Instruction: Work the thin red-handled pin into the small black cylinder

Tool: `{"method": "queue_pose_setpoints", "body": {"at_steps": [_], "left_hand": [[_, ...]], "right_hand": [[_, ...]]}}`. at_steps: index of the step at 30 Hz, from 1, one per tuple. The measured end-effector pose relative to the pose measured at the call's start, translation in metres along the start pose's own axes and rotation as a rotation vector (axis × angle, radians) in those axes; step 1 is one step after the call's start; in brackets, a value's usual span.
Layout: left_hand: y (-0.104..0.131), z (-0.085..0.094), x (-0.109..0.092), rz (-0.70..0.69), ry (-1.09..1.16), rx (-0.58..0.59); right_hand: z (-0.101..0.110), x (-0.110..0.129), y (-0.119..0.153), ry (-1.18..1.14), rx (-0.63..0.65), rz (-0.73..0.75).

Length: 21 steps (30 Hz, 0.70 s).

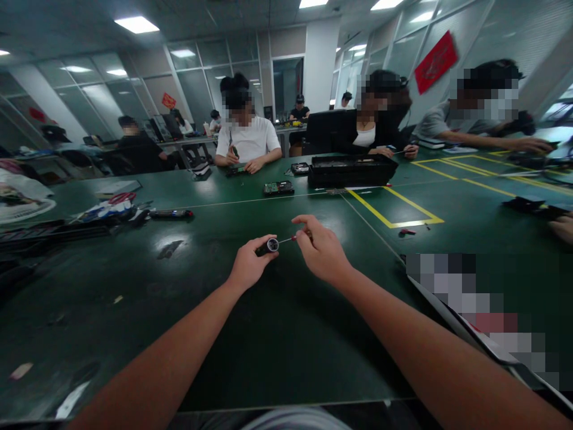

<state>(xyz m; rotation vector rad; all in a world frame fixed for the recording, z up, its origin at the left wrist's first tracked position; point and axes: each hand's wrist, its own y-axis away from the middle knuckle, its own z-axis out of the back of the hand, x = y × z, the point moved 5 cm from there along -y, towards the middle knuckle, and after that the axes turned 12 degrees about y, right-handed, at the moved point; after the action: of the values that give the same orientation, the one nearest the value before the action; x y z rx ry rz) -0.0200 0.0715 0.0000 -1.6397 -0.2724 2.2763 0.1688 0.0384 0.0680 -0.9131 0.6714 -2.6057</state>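
Observation:
Above the green table, my left hand [248,264] is closed around a short black cylinder [272,245]. The cylinder's round end has a silvery rim and faces me; details inside it are too small to make out. In my right hand [326,251] is a screwdriver [294,238] with a reddish collar and a thin metal shaft, its handle mostly covered by my fingers. The shaft points left and its tip is at the rim of the cylinder. Whether the tip sits inside or only touches the edge, I cannot tell.
Across the green table [215,352], co-workers handle small parts. A long black casing [351,172] and a circuit-board part [278,188] lie ahead. Tools and a black cylindrical item [172,214] are at left. Yellow tape [414,224] marks the right side, beyond a blurred-out sheet.

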Motion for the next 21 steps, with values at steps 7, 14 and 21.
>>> {"method": "queue_pose_setpoints", "body": {"at_steps": [7, 14, 21], "left_hand": [[-0.0003, 0.0015, -0.0014, -0.016, -0.025, -0.02], [-0.0004, 0.0022, -0.0015, -0.012, -0.005, -0.024], [0.0002, 0.0025, -0.0024, -0.017, -0.045, -0.023]], "right_hand": [[-0.0023, 0.0041, 0.002, 0.054, 0.007, 0.041], [-0.0018, 0.0053, 0.0035, 0.027, 0.039, -0.016], [-0.0035, 0.0004, 0.0016, -0.055, 0.024, -0.081]]}}
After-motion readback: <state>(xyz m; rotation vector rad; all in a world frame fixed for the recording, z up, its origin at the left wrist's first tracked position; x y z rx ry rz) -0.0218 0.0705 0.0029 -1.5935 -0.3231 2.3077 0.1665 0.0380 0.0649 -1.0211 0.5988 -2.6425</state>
